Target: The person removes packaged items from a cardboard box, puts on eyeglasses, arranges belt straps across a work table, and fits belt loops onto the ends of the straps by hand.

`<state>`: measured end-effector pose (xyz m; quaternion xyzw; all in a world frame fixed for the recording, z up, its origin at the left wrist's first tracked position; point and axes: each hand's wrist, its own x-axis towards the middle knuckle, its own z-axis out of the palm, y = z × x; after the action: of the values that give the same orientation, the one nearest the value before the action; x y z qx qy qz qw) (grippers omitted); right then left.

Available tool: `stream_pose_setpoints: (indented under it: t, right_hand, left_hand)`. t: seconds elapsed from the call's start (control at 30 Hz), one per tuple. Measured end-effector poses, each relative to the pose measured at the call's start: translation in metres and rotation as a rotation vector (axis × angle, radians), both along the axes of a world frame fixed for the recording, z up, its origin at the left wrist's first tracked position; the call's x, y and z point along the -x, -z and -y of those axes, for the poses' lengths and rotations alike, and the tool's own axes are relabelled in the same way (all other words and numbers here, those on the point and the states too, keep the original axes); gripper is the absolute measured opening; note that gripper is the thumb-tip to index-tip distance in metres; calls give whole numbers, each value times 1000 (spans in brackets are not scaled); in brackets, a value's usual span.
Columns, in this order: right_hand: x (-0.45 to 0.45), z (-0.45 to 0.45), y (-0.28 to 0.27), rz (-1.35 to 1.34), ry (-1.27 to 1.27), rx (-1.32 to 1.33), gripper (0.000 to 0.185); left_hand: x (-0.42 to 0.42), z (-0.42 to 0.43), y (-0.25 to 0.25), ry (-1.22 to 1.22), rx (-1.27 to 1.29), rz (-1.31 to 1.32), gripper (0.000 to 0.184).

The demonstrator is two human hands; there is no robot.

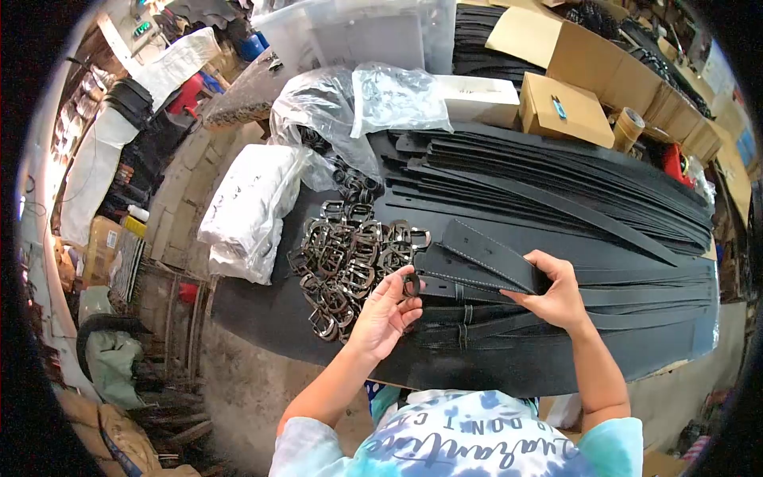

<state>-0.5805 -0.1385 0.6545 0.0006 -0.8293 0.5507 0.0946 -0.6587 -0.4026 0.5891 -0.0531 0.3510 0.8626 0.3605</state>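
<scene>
My right hand [559, 292] grips a black leather belt strap [485, 253] with pale stitching along its edges. The strap is doubled over, and its punched end points up and to the left. Between the thumb and fingers of my left hand [385, 316] is a small dark belt loop [411, 285], close beside the strap. A heap of metal belt buckles [350, 262] lies just beyond my left hand. Under and around the held strap, finished-looking belts [636, 298] stretch out to the right, some with loops on them.
A thick stack of black straps [540, 187] runs along the table's far side. White plastic-wrapped packages [250, 211] sit at the left edge. Behind are a clear bin [358, 36], a cardboard box [564, 109] and a tape roll [628, 127].
</scene>
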Motion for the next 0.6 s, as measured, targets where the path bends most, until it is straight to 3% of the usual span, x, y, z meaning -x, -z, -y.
stream_pose_setpoints:
  t: [0.1,0.2,0.23,0.3,0.37,0.47,0.6]
  right_hand:
    - [-1,1,3,28,-19,18,27]
    - [2,-2,5,41,-54,12,27]
    - [3,-2,6,28,-63,-9,27]
    - [8,0,4,78,-52,-22,27]
    - [9,3,10,-171,-51,-159,26]
    - [10,2,10,39,-20,-66,26]
    - [10,3,7,119,-60,13,26]
  left_hand:
    - [10,-2,4,56,-99,3,42]
    - [10,-10,4,68,-107,366,36]
    - [12,-12,4,72,-105,373,36]
    - [12,-15,8,48,-15,187,36]
    - [16,-15,8,69,-204,220,34]
    - [19,-19,-9,81,-253,283,26]
    - [15,-13,8,37,-73,-30,14]
